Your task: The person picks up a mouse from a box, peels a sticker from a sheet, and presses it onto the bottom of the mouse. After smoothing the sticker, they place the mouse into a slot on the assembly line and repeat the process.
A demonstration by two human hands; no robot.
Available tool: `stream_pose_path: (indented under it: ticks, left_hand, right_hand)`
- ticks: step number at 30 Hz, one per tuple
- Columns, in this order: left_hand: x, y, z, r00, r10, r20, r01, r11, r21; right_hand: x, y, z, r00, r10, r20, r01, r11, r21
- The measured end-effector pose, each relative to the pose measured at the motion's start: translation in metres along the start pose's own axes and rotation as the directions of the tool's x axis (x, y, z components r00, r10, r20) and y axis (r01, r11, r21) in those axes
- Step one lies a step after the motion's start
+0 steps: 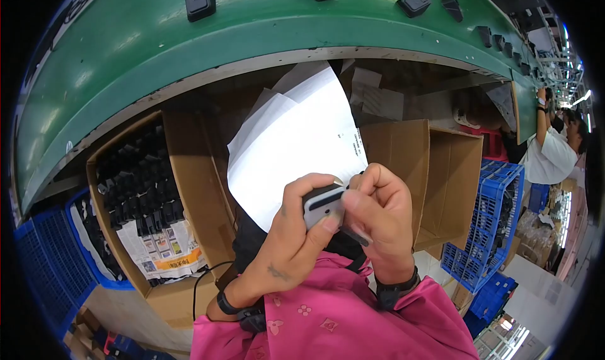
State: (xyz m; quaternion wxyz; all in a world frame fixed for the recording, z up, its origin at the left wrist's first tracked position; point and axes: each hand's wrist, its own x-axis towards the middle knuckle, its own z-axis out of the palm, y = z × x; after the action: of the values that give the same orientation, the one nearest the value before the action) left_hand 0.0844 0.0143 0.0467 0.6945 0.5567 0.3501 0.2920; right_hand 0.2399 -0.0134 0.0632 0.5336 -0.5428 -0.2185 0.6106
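Observation:
Above my lap, my left hand (287, 246) grips a small black-and-grey plastic device (315, 215) between thumb and fingers. Its light grey face is turned up and has a dark slot and a small round hole. My right hand (389, 224) is at the device's right edge, thumb and forefinger pinched together; what they hold is hidden. Below those fingers a thin greyish piece (358, 235) sticks out, too small to name. White paper sheets (296, 133) lie beneath and beyond my hands, across my lap.
A green workbench (265, 35) curves across the far side, bearing several black chargers (200, 0). At left stands a cardboard box (201, 190) of black parts and newspaper. Another cardboard box (450, 183) and a blue crate (485, 221) stand at right. A person (554, 149) sits farther right.

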Motion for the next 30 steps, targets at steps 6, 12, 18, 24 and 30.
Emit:
stream_pose_path:
  ticks: [6,12,18,24,30]
  left_hand:
    - [0.001,-0.004,0.000,0.991,-0.116,0.071,0.135,0.899,-0.416]
    - [-0.001,-0.017,-0.003,0.996,0.045,0.080,0.021,0.734,-0.679]
    - [-0.001,-0.022,0.004,0.981,0.168,0.097,-0.066,0.759,-0.647]
    - [0.003,-0.020,0.001,1.000,0.001,-0.005,-0.004,0.789,-0.614]
    - [0.008,-0.028,-0.008,0.994,0.110,0.021,-0.076,0.800,-0.596]
  right_hand:
    - [0.002,0.002,-0.012,0.998,-0.016,0.056,-0.005,0.936,0.351]
    - [0.008,0.002,-0.018,0.992,-0.024,0.120,-0.033,0.889,0.457]
    - [0.012,0.005,-0.018,0.995,0.024,0.095,-0.069,0.860,0.505]
    - [0.017,-0.002,-0.013,0.996,-0.082,-0.032,0.088,0.965,0.246]
    - [0.019,-0.003,-0.023,0.979,-0.203,-0.004,0.202,0.972,-0.119]
